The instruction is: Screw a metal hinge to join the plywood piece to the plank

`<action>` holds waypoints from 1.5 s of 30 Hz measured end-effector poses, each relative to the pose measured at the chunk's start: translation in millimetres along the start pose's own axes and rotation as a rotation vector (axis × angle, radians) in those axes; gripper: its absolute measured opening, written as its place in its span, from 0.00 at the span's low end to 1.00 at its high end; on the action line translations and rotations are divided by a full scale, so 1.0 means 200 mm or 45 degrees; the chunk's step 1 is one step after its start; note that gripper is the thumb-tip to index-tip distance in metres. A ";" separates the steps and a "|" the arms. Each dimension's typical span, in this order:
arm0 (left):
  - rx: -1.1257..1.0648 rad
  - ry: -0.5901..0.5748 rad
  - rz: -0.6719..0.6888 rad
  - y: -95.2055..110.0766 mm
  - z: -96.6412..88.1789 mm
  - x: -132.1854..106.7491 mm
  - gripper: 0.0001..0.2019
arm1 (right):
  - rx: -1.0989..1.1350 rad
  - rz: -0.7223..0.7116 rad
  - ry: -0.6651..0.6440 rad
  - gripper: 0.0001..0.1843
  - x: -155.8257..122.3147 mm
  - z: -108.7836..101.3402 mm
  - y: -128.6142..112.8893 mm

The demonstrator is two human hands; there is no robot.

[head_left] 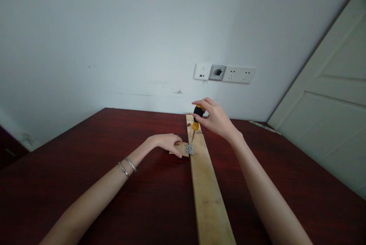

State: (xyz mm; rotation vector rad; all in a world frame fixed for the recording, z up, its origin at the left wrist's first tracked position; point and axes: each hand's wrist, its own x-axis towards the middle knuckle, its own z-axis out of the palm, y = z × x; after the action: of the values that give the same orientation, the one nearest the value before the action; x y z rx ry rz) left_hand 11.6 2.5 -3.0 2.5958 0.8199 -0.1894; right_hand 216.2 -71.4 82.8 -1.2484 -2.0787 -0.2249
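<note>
My right hand (215,117) is closed round the black and yellow handle of a screwdriver (195,125), held nearly upright. Its tip comes down on a small metal hinge (191,149), at the leaf lying on a long wooden board (207,191). The other leaf rests on a short wood block (182,148) beside the board's left edge. My left hand (168,144) grips that block from its left side, thumb on the near side and fingers on the far side. Whether a screw sits under the tip is too small to tell.
The dark red tabletop (148,207) runs back to a white wall (143,39). Wall sockets (238,74) sit above its back edge, one with a black plug (219,72). A thin, pale green strip (265,127) lies at the back right, near a white panelled door (334,96).
</note>
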 end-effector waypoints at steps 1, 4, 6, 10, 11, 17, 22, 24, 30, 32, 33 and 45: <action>-0.008 -0.001 0.004 0.00 0.00 0.00 0.31 | 0.008 -0.008 -0.006 0.21 0.00 0.00 0.00; -0.023 0.001 -0.005 0.00 0.00 0.00 0.31 | 0.009 -0.028 -0.014 0.25 0.00 0.00 -0.01; -0.029 0.000 -0.023 0.00 0.00 0.00 0.31 | -0.005 -0.034 -0.019 0.24 -0.01 -0.01 -0.02; -0.019 -0.001 -0.022 0.01 0.00 0.00 0.29 | -0.018 -0.019 -0.025 0.22 -0.01 -0.01 -0.01; -0.020 0.000 -0.020 0.01 0.00 0.00 0.29 | -0.006 -0.021 -0.028 0.21 0.00 -0.01 0.00; -0.015 0.015 -0.016 0.01 0.00 0.00 0.31 | 0.015 -0.023 -0.038 0.28 0.00 0.00 -0.01; -0.026 0.002 -0.010 0.00 0.01 0.01 0.30 | -0.009 0.013 -0.025 0.23 0.00 0.00 -0.01; -0.027 0.010 -0.009 0.00 0.01 0.01 0.30 | 0.024 0.001 -0.004 0.20 0.00 0.01 0.00; -0.021 0.032 -0.006 0.00 0.01 0.00 0.31 | 0.097 -0.077 0.023 0.22 0.00 0.01 0.00; -0.028 0.018 -0.006 0.00 0.01 0.00 0.31 | 0.083 -0.067 0.029 0.21 0.00 0.01 0.00; -0.030 0.012 -0.007 0.00 0.00 0.00 0.31 | 0.072 -0.058 0.033 0.20 0.00 0.01 0.00; 0.014 0.021 0.000 -0.01 0.01 0.01 0.32 | -0.014 -0.021 0.017 0.25 0.00 0.00 0.00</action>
State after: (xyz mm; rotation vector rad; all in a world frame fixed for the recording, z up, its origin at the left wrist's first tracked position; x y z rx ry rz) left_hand 12.1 4.2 -6.2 2.6113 0.8271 -0.1729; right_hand 216.3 -72.1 82.6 -1.2334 -2.0793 -0.2516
